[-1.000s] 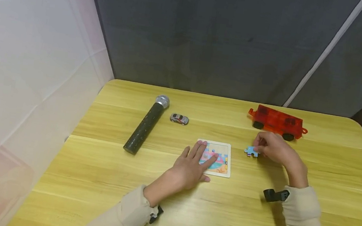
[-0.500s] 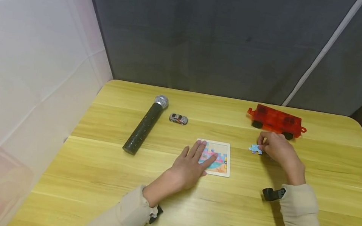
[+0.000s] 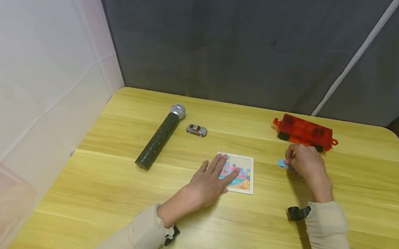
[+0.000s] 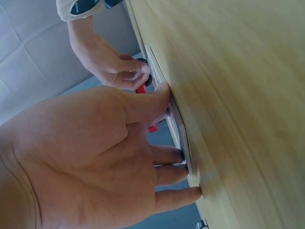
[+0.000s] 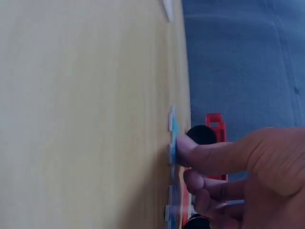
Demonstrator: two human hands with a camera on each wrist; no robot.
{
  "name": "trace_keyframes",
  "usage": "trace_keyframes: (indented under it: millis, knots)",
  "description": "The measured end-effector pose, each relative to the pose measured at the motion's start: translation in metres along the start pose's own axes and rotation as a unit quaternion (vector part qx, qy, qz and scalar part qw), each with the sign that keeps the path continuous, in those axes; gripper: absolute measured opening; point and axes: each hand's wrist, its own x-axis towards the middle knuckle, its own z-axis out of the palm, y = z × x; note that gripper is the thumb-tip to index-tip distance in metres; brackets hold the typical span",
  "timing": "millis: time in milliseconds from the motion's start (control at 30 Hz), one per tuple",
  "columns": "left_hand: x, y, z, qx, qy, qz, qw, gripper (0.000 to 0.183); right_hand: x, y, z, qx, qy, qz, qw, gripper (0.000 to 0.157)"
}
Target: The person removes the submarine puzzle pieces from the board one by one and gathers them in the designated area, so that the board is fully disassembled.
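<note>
In the head view my left hand [image 3: 209, 181] lies with fingers spread over the left part of a small square puzzle board [image 3: 252, 178]. The board has a white rim and a partly filled pink, blue and orange picture. To the right, my right hand [image 3: 308, 164] is bent over a light-blue jigsaw piece [image 3: 282, 164] lying on the table, its thumb and fingertips holding the piece's right side. More blue pieces lie under that hand, mostly hidden. The right wrist view shows the thumb [image 5: 188, 147] against the blue piece [image 5: 172, 138], with the other fingers curled.
A red see-through toy wagon [image 3: 306, 131] with black wheels stands just behind my right hand. A small silver toy car [image 3: 196, 130] and a black speckled microphone [image 3: 159, 140] lie at the left of the wooden table [image 3: 230, 238]. A dark partition [image 3: 211, 37] rises behind.
My right hand has shifted slightly right and away from the board, and the blue jigsaw piece has moved and turned with it. My left hand stays on the puzzle board.
</note>
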Motion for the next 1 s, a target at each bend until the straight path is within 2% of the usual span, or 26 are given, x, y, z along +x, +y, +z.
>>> trace_keyframes:
  millis: [133, 233, 333, 400, 467, 567, 667, 733, 867, 1000]
  knots:
    - [0.001, -0.001, -0.001, -0.005, -0.001, -0.006, 1.0000, 0.061, 0.001, -0.001, 0.000, 0.003, 0.009, 0.010, 1.000, 0.017]
    - [0.002, 0.000, -0.001, -0.009, -0.008, -0.018, 0.9998, 0.061, 0.001, -0.008, 0.002, 0.005, 0.023, -0.010, 1.000, 0.018]
    - [0.002, 0.001, -0.001, -0.016, -0.015, -0.029, 0.9994, 0.061, 0.002, -0.026, 0.006, 0.024, 0.044, -0.065, 0.997, 0.016]
    - [0.001, 0.002, -0.001, -0.023, -0.021, -0.033, 0.9990, 0.061, 0.004, -0.044, 0.011, 0.046, 0.046, -0.120, 0.991, 0.012]
    - [0.002, 0.002, -0.002, -0.021, -0.023, -0.035, 0.9989, 0.061, 0.006, -0.063, 0.017, 0.066, 0.028, -0.173, 0.982, 0.003]
    - [0.002, 0.003, -0.002, -0.011, -0.028, -0.036, 0.9989, 0.060, 0.009, -0.089, 0.026, 0.082, -0.029, -0.222, 0.971, 0.015]
    - [0.003, 0.004, -0.001, 0.001, -0.033, -0.037, 0.9988, 0.059, 0.009, -0.108, 0.033, 0.071, -0.076, -0.209, 0.972, 0.025]
    - [0.003, 0.005, -0.001, 0.006, -0.036, -0.038, 0.9986, 0.058, 0.008, -0.118, 0.036, 0.053, -0.085, -0.185, 0.978, 0.026]
    - [0.002, 0.005, -0.001, 0.010, -0.039, -0.042, 0.9983, 0.058, 0.010, -0.127, 0.047, 0.022, -0.064, -0.160, 0.985, 0.025]
    - [0.000, 0.004, -0.002, 0.013, -0.037, -0.045, 0.9982, 0.058, 0.009, -0.132, 0.053, 0.028, -0.042, -0.150, 0.987, 0.020]
